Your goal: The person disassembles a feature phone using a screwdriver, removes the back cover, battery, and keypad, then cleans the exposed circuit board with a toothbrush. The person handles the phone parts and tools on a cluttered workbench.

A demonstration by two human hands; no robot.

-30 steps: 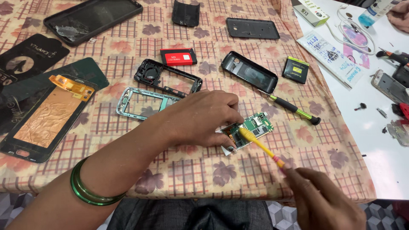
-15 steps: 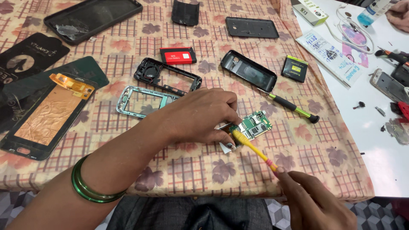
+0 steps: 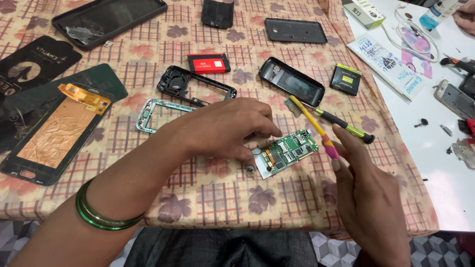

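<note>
My left hand (image 3: 225, 131) rests on the checked tablecloth, its fingertips pinning the left end of a small green phone circuit board (image 3: 287, 152). My right hand (image 3: 368, 198) grips a yellow brush with a pink band (image 3: 312, 123), raised so that its bristle head points up and away from the board. A green bangle (image 3: 99, 217) is on my left wrist. A yellow-green screwdriver with a black tip (image 3: 346, 128) lies just behind the brush.
Around the board lie a silver phone frame (image 3: 151, 110), a black middle frame (image 3: 195, 88), a black back shell (image 3: 292, 81), a red battery (image 3: 209, 63), a black battery (image 3: 345, 79), a copper-backed screen (image 3: 54, 133) and dark covers. A white table (image 3: 430, 148) with small parts stands at the right.
The brush tip has lifted off the circuit board and swung up and back to the right. My right hand came higher into view. My left hand kept holding the board.
</note>
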